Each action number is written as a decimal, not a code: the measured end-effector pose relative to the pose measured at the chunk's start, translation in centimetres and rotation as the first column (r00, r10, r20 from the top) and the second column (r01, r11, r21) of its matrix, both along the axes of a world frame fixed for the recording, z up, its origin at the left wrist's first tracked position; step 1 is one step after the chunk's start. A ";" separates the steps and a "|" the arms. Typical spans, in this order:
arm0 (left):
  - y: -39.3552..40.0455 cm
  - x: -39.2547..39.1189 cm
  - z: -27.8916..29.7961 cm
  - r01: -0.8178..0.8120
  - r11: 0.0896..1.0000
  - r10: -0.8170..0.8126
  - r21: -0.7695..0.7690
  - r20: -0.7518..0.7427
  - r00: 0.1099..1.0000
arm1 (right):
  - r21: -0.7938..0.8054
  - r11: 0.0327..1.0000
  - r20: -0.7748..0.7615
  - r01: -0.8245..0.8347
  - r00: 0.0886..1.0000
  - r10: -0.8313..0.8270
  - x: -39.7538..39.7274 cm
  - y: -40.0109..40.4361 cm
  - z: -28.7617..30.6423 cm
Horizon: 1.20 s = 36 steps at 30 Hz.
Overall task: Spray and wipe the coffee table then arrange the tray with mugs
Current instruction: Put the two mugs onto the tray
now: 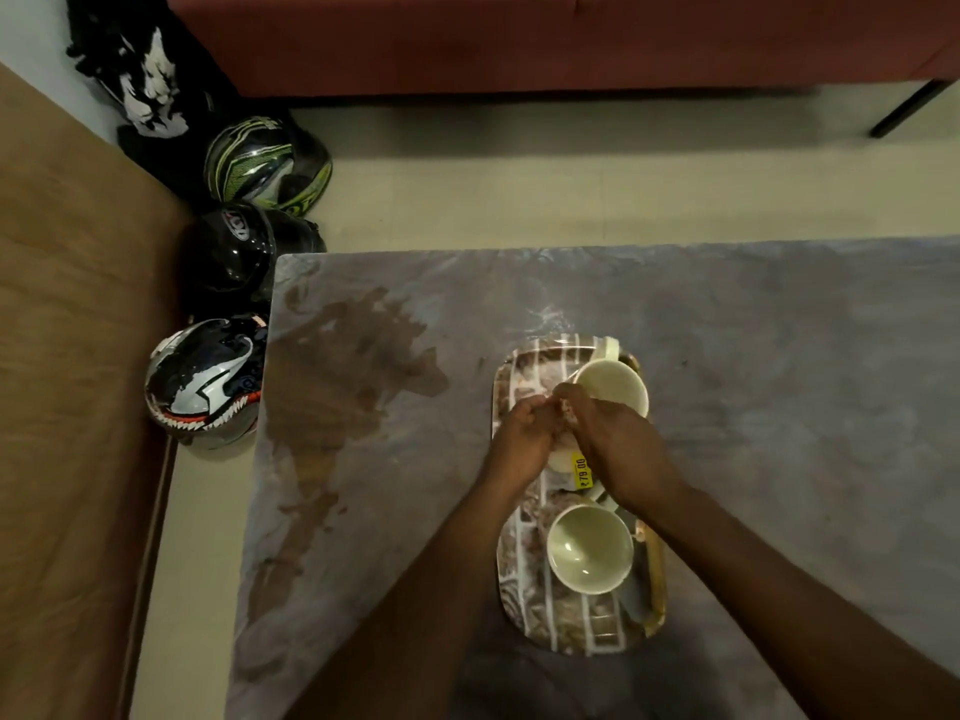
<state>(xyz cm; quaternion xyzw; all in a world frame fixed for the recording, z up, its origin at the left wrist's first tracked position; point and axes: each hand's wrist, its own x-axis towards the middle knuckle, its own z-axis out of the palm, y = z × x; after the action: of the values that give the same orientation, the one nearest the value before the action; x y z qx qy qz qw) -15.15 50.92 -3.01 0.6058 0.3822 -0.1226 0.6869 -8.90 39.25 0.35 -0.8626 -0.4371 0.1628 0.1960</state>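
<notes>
A patterned rectangular tray [524, 605] lies lengthwise on the grey marbled coffee table [779, 356]. A cream mug [615, 384] stands upright at the tray's far end, and a second cream mug [589, 550] stands at its near end. Between them sits a third mug [565, 459] with a yellow price sticker, mostly hidden under my hands. My left hand [522, 439] and my right hand [615, 444] meet over this middle mug, fingers curled around it. Dark wet patches [358, 366] cover the table's left part.
Three motorcycle helmets [208, 381] sit on the floor by the table's left edge, below a black bag [145, 85]. A red sofa [519, 39] with a black leg [904, 109] runs along the back. A brown surface [67, 356] fills the left side.
</notes>
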 end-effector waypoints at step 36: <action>5.3 -8.7 -2.0 -0.087 0.768 0.213 0.635 -0.125 0.969 | -0.144 0.780 -0.531 0.609 0.617 -0.581 -3.4 -2.5 -3.7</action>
<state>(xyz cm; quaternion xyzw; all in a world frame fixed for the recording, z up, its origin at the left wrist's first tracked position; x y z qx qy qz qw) -23.85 56.22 -4.97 0.7519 0.5122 0.0091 0.4151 -12.32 36.72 -3.32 -0.8684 -0.0553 0.3175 0.3768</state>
